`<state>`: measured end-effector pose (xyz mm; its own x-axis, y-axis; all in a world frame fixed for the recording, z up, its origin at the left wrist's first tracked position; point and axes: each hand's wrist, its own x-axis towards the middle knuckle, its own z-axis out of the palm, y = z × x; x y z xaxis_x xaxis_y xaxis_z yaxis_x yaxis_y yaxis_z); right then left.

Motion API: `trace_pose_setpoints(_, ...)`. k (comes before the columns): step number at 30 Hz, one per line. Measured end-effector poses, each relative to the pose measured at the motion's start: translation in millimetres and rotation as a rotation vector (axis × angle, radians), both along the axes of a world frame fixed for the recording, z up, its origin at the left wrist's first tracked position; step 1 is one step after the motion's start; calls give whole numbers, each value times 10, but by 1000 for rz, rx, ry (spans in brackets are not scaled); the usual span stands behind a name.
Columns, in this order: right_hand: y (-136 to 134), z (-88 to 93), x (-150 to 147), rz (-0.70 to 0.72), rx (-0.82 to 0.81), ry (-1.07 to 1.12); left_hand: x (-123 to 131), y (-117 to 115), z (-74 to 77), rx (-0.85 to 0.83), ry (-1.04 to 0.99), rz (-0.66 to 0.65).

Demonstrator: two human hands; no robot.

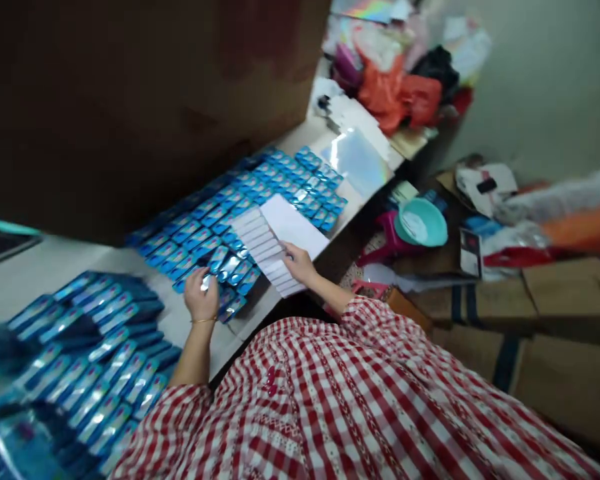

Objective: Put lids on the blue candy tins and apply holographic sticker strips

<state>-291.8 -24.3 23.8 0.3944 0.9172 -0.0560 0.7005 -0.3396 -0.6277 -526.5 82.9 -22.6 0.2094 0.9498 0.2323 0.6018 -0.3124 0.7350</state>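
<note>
My left hand [202,293] is at the near edge of the rows of small blue boxes [195,237], its fingers curled round something small and shiny that I cannot make out. My right hand [299,263] grips a white sheet with several pale strips [265,247] by its right side. Under and beside that sheet lies a plain white sheet [295,230], partly over the blue boxes. The strip sheet reaches over the table's front edge.
More blue boxes [105,340] are stacked at the lower left. A big dark panel [145,113] rises behind the table. Shiny film [360,163] and bags [390,93] lie farther back. A turquoise basin [433,223] and cardboard boxes [570,373] stand at the right.
</note>
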Motion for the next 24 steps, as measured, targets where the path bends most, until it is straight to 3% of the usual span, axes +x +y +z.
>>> trace_pose_setpoints(3,-1008,-57,253,-58,72,123,266,-21,58,35,0,-115)
trace_pose_setpoints(6,-1979,-215,543,-233,-62,21,564,-77,126,42,-9,-229)
trace_pose_setpoints(11,-3115,-373,1237,-582,-226,-155,1204,-109,239,87,-35,-392)
trace_pose_setpoints(16,-3845,-398,2169,-805,-335,-266,1933,-93,342,95,-26,-491)
trace_pose_setpoints(19,-4192,-516,2803,-968,-453,-358,2299,-87,349,86,10,-457)
trace_pose_setpoints(21,-4301,-614,3288,-1038,-412,-364,2525,-101,318,92,10,-398)
trace_pose_setpoints(24,-4095,-738,3993,-920,-297,-334,2878,-168,261,100,13,-342)
